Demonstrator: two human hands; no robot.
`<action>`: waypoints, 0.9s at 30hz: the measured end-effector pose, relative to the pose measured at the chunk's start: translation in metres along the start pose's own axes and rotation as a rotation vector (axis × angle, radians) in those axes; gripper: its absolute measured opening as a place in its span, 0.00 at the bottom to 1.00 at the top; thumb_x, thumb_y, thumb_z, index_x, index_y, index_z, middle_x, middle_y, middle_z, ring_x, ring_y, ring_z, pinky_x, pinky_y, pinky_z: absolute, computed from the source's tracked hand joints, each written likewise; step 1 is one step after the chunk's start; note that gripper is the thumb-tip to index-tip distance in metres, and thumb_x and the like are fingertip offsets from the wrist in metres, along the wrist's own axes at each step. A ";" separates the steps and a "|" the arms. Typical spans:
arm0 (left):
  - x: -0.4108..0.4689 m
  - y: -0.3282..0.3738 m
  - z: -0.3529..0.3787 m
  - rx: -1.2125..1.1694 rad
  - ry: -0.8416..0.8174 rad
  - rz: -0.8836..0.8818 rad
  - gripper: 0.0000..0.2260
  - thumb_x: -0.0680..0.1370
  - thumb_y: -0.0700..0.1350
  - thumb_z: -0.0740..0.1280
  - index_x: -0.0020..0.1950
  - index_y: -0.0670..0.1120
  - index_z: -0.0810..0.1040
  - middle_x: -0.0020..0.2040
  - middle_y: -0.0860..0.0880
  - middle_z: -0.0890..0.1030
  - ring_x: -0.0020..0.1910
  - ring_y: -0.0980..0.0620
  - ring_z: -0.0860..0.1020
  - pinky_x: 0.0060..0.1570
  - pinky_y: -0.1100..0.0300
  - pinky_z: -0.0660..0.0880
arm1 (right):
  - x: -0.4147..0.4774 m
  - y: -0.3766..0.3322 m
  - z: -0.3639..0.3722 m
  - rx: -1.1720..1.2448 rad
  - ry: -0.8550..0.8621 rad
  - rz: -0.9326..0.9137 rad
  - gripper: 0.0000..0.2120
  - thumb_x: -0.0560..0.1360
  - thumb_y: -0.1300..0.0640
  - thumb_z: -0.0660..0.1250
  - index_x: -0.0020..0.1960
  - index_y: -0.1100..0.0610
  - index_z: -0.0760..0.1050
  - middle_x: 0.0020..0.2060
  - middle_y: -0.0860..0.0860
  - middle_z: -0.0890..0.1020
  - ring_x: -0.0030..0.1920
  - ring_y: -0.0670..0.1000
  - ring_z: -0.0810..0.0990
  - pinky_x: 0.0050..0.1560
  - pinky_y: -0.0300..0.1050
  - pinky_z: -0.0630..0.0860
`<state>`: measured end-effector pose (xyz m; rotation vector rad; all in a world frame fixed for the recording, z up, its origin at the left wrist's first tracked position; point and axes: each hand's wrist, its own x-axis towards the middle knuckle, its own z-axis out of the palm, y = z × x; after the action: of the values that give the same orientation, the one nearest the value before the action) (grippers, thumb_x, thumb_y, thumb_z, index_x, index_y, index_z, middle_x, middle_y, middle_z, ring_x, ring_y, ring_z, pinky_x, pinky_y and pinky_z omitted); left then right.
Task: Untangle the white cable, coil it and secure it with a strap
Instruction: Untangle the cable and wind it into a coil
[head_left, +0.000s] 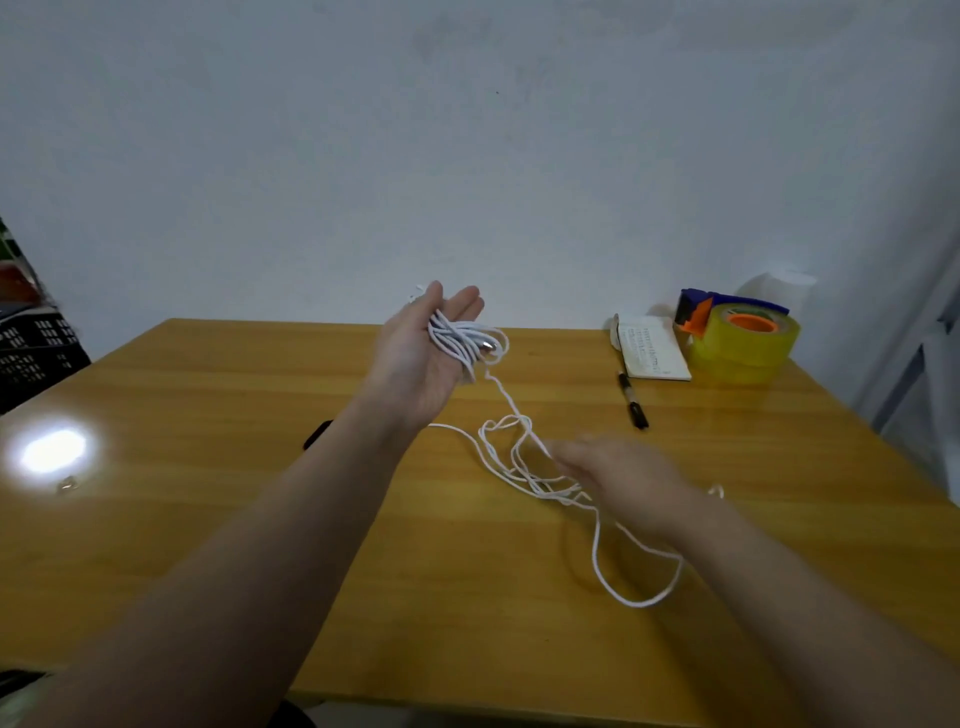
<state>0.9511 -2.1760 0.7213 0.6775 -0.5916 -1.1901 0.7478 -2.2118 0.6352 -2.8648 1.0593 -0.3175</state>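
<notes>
My left hand is raised above the wooden table, palm up, with several turns of the white cable wound over its palm and fingers. From that bundle a strand drops to a loose tangle lying on the table. My right hand is blurred, low over the tangle, fingers stretched toward the strands; whether it grips one I cannot tell. A small black strap-like piece lies on the table, partly hidden behind my left forearm.
A yellow tape roll in a blue and orange dispenser stands at the back right, beside a small white booklet and a black pen. A small metal ring lies at the left. A dark crate sits beyond the table's left edge.
</notes>
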 end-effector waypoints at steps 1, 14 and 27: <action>0.003 -0.004 0.000 -0.024 0.016 0.006 0.19 0.83 0.43 0.53 0.73 0.39 0.57 0.70 0.38 0.70 0.70 0.44 0.70 0.63 0.43 0.71 | 0.000 -0.005 -0.003 -0.146 -0.054 -0.033 0.18 0.81 0.53 0.52 0.70 0.40 0.62 0.52 0.48 0.74 0.50 0.52 0.76 0.40 0.45 0.69; -0.002 -0.042 0.006 0.537 -0.191 -0.034 0.07 0.81 0.42 0.59 0.55 0.44 0.74 0.60 0.44 0.79 0.61 0.49 0.76 0.58 0.51 0.74 | 0.012 -0.018 -0.060 -0.282 0.320 -0.304 0.19 0.64 0.62 0.76 0.52 0.47 0.81 0.38 0.50 0.77 0.29 0.51 0.74 0.23 0.34 0.51; -0.021 -0.045 0.012 0.751 -0.356 -0.210 0.11 0.82 0.48 0.57 0.50 0.44 0.75 0.38 0.46 0.80 0.34 0.52 0.76 0.45 0.55 0.71 | 0.014 -0.008 -0.091 -0.225 0.393 0.207 0.33 0.62 0.23 0.51 0.34 0.54 0.66 0.27 0.46 0.71 0.33 0.50 0.72 0.30 0.43 0.61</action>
<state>0.9082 -2.1679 0.6947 1.1891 -1.3256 -1.2893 0.7429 -2.2143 0.7275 -2.9156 1.5321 -0.8192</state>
